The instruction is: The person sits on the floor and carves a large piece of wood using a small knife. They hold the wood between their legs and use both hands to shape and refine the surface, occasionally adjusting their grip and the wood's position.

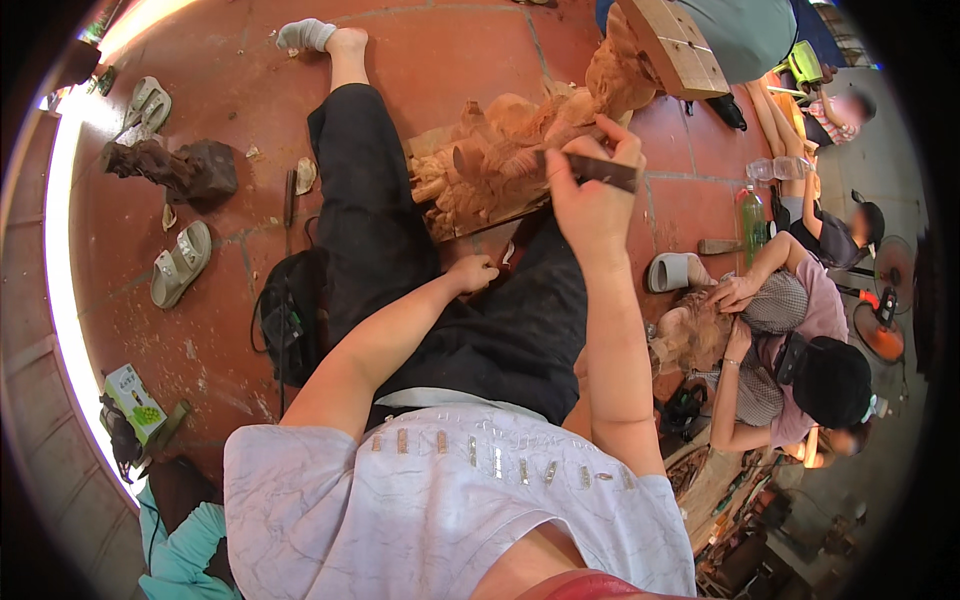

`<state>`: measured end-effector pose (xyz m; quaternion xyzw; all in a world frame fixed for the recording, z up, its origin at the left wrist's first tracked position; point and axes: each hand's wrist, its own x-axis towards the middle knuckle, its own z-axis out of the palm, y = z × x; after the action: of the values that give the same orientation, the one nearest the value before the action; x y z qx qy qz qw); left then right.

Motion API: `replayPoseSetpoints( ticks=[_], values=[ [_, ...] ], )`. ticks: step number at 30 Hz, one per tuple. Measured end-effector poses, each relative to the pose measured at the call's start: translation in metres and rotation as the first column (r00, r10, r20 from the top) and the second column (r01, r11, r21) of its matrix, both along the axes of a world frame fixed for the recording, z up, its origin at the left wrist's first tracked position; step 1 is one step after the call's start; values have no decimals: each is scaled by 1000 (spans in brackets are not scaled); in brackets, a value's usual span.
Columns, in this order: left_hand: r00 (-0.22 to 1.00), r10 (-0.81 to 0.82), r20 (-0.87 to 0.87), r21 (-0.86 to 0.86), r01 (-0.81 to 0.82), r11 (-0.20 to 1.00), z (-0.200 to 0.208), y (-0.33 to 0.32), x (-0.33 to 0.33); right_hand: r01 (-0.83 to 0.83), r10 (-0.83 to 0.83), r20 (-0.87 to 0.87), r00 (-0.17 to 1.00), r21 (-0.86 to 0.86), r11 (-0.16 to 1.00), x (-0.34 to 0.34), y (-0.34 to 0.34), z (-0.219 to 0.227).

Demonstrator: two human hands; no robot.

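A carved wooden sculpture (480,165), reddish brown with deep relief, lies on the floor between my outstretched legs. My right hand (595,205) is raised over its near right side, fingers closed round a dark flat strip (605,172). The strip's left end hangs in front of the carving; whether it touches the wood I cannot tell. Down by my lap, just short of the carving, my left hand (472,273) is curled closed. What its fingers hold, if anything, is hidden.
A thick wooden block (675,50) borders the carving's far end. Sandals (181,264), a dark carved piece (190,172) and a black bag (290,318) lie to the left. On the right, a person in a black cap (830,382) handles another carving (690,325) near a green bottle (752,222).
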<state>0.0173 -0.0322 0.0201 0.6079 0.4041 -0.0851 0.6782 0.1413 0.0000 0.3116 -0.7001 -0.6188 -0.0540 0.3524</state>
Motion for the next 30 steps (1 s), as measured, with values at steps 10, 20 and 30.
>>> replayPoseSetpoints(
  ticks=[10, 20, 30],
  values=[
    [1000, 12, 0, -7, -12, 1000, 13, -2, -1, -4, 0, -85, 996, -49, 999, 2, 4, -3],
    [997, 50, 56, -43, -48, 998, 13, 2, 2, 17, -16, 8, 1000, -135, 991, 1, 5, 4],
    [989, 115, 97, -62, -109, 992, 20, 4, 1, 72, -51, 145, 988, -137, 988, -2, 10, 5]
  ],
)
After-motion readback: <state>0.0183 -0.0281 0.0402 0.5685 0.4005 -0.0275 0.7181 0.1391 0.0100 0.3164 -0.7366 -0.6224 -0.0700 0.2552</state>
